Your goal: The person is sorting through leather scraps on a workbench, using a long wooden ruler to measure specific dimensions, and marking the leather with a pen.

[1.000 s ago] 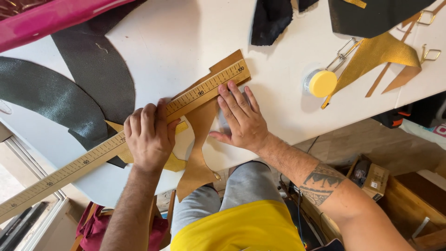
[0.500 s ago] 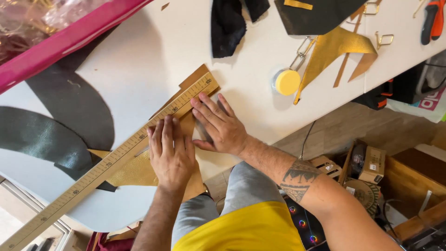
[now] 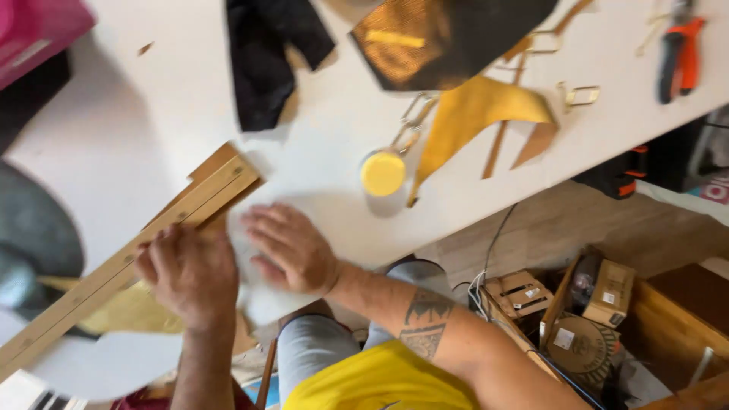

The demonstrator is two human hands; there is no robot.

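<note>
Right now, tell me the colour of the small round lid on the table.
Yellow; the round lid shows best in the head view.

Bright daylight, heavy motion blur throughout, soft shadows, white table (image 3: 152, 114) perhaps slightly overexposed

Seen from above: bare forearms, no sleeves reaching the wrists, no rings or watch visible through the motion blur. Left hand (image 3: 190, 273) and right hand (image 3: 292, 247) uncovered, without gloves. Dark geometric tattoo, banded and triangular, across the right forearm (image 3: 427, 311). Bright yellow top (image 3: 380, 383) at the bottom edge; grey trousers or shorts (image 3: 311, 349) over both thighs.
</note>
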